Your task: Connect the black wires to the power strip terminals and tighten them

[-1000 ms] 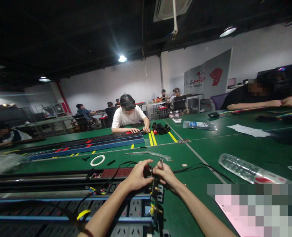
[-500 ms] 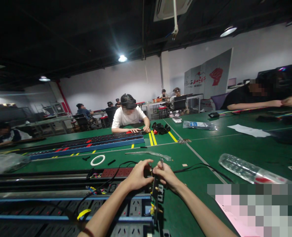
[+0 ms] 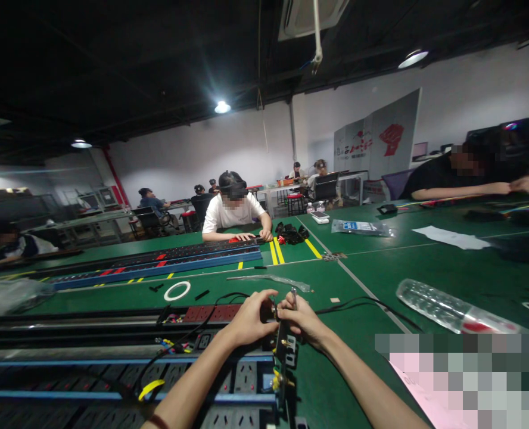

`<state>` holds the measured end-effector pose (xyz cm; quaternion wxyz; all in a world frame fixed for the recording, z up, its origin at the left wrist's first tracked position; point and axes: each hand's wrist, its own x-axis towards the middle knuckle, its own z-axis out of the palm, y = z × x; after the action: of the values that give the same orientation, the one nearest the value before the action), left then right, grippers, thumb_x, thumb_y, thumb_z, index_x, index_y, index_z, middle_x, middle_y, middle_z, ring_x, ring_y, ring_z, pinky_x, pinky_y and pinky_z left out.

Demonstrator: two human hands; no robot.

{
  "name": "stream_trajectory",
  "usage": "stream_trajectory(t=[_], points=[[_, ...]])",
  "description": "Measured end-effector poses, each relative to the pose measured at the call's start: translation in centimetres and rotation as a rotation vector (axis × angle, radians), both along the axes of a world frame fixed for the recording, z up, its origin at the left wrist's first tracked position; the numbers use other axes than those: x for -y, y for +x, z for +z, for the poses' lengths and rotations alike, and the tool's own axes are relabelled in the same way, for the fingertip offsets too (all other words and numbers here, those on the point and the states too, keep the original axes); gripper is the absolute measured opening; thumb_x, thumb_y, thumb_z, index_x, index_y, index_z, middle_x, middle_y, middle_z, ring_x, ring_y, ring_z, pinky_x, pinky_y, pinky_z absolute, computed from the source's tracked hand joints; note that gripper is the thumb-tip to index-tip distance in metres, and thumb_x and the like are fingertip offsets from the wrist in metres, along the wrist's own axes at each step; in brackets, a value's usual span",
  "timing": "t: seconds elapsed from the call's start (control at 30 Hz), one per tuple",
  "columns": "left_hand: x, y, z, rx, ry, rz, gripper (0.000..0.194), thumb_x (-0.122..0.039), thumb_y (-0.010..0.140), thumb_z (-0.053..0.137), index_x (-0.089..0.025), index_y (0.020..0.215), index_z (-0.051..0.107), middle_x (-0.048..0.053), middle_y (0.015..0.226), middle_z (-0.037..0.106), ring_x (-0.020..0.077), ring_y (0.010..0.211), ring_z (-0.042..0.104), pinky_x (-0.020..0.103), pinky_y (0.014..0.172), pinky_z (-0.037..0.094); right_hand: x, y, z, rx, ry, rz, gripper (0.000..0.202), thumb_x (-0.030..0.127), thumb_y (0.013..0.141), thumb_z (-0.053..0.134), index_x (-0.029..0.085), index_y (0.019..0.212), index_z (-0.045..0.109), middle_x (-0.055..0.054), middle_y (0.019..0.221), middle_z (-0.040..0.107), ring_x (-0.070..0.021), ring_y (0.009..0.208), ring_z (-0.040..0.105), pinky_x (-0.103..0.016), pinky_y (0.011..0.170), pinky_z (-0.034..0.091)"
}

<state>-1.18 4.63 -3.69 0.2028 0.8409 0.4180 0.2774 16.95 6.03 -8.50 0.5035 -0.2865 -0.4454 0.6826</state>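
Note:
My left hand (image 3: 252, 319) curls its thumb and index finger in a C shape at the end of a power socket strip, by a small brass-coloured part (image 3: 274, 311). What its fingertips grip is partly hidden. My right hand (image 3: 304, 317) is closed, its fingers wrapped round a small silver metal tool (image 3: 293, 292) whose tip points up. The two hands nearly touch. Below them, a dark end plate (image 3: 282, 363) with silver brackets (image 3: 291, 351) stands across the strip ends. Black socket strips with blue edges (image 3: 246, 376) and a strip with dark-red sockets (image 3: 213, 311) lie to the left.
A white tape ring (image 3: 177, 291), a black cable (image 3: 358, 302) and a clear plastic bottle (image 3: 443, 304) lie on the green table (image 3: 363, 274). Pink paper (image 3: 420, 387) is at lower right. A co-worker in white (image 3: 233, 214) handles more strips (image 3: 166, 261) opposite.

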Motion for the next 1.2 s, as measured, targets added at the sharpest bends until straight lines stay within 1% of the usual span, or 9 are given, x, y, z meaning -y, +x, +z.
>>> stream_trajectory(t=[0.13, 0.27, 0.43, 0.7, 0.83, 0.9, 0.97, 1.1, 1.2], points=[[0.0, 0.1, 0.1, 0.012, -0.004, -0.003, 0.065, -0.025, 0.074, 0.077, -0.022, 0.133, 0.051, 0.006, 0.103, 0.062, 0.0233, 0.095, 0.060, 0.039, 0.089, 0.050, -0.1, -0.2, -0.1, 0.011, -0.018, -0.033, 0.058, 0.031, 0.058, 0.081, 0.025, 0.080, 0.028, 0.011, 0.065, 0.054, -0.0008, 0.037, 0.032, -0.013, 0.031, 0.016], [0.2, 0.2, 0.4, 0.017, -0.008, -0.012, 0.064, -0.023, 0.074, 0.076, -0.022, 0.132, 0.051, 0.005, 0.101, 0.062, 0.0233, 0.095, 0.059, 0.038, 0.089, 0.050, 0.0, -0.3, 0.3, 0.031, -0.021, -0.048, 0.057, 0.032, 0.059, 0.080, 0.026, 0.079, 0.027, 0.013, 0.060, 0.050, -0.0007, 0.035, 0.029, -0.014, 0.030, 0.016], [0.2, 0.1, 0.4, 0.025, -0.008, -0.022, 0.063, -0.021, 0.074, 0.074, -0.022, 0.133, 0.051, 0.005, 0.101, 0.062, 0.0230, 0.095, 0.059, 0.038, 0.089, 0.049, 0.3, -0.4, 0.5, 0.035, -0.007, -0.062, 0.058, 0.036, 0.061, 0.080, 0.026, 0.080, 0.027, 0.014, 0.057, 0.047, -0.0005, 0.033, 0.027, -0.014, 0.030, 0.017], [-0.2, -0.1, -0.1, 0.048, -0.013, -0.015, 0.066, -0.017, 0.071, 0.074, -0.021, 0.133, 0.052, 0.005, 0.103, 0.061, 0.0228, 0.096, 0.060, 0.038, 0.091, 0.049, 0.0, -0.6, 0.0, 0.037, 0.010, -0.068, 0.061, 0.044, 0.063, 0.082, 0.026, 0.081, 0.026, 0.017, 0.053, 0.038, -0.0005, 0.031, 0.023, -0.014, 0.029, 0.017], [-0.1, 0.0, 0.1, 0.075, -0.037, -0.017, 0.068, -0.015, 0.070, 0.074, -0.019, 0.134, 0.052, 0.007, 0.105, 0.061, 0.0230, 0.097, 0.060, 0.039, 0.091, 0.048, 0.1, -0.8, 0.1, 0.042, 0.018, -0.104, 0.064, 0.046, 0.060, 0.084, 0.026, 0.079, 0.026, 0.017, 0.054, 0.038, -0.0008, 0.033, 0.024, -0.014, 0.029, 0.019], [0.0, 0.1, 0.3, 0.083, -0.047, -0.016, 0.068, -0.014, 0.070, 0.074, -0.018, 0.134, 0.052, 0.007, 0.106, 0.062, 0.0232, 0.097, 0.059, 0.039, 0.091, 0.048, -0.1, -0.7, 0.3, 0.033, -0.006, -0.108, 0.066, 0.047, 0.058, 0.086, 0.026, 0.078, 0.027, 0.016, 0.055, 0.041, -0.0008, 0.034, 0.025, -0.013, 0.029, 0.017], [0.1, 0.2, 0.4, 0.084, -0.052, -0.011, 0.068, -0.013, 0.069, 0.074, -0.018, 0.134, 0.052, 0.007, 0.107, 0.062, 0.0233, 0.097, 0.059, 0.039, 0.091, 0.048, -0.4, -0.5, 0.6, 0.011, -0.073, -0.132, 0.064, 0.048, 0.057, 0.086, 0.025, 0.076, 0.029, 0.015, 0.052, 0.039, -0.0004, 0.033, 0.023, -0.013, 0.030, 0.013], [0.2, 0.3, 0.6, 0.073, -0.057, 0.010, 0.068, -0.012, 0.069, 0.074, -0.018, 0.133, 0.052, 0.006, 0.105, 0.061, 0.0235, 0.098, 0.059, 0.040, 0.093, 0.047, -1.5, 0.7, 1.2, -0.117, -0.204, -0.247, 0.054, 0.052, 0.070, 0.076, 0.024, 0.070, 0.030, 0.014, 0.048, 0.033, -0.0005, 0.032, 0.018, -0.013, 0.030, 0.009], [0.1, 0.2, 0.6, 0.070, -0.063, 0.016, 0.068, -0.013, 0.069, 0.074, -0.019, 0.133, 0.052, 0.006, 0.104, 0.061, 0.0233, 0.098, 0.059, 0.039, 0.093, 0.046, -2.0, 1.6, 1.5, -0.233, -0.250, -0.296, 0.054, 0.056, 0.079, 0.066, 0.024, 0.064, 0.026, 0.014, 0.044, 0.026, -0.0013, 0.031, 0.013, -0.014, 0.030, 0.007]])
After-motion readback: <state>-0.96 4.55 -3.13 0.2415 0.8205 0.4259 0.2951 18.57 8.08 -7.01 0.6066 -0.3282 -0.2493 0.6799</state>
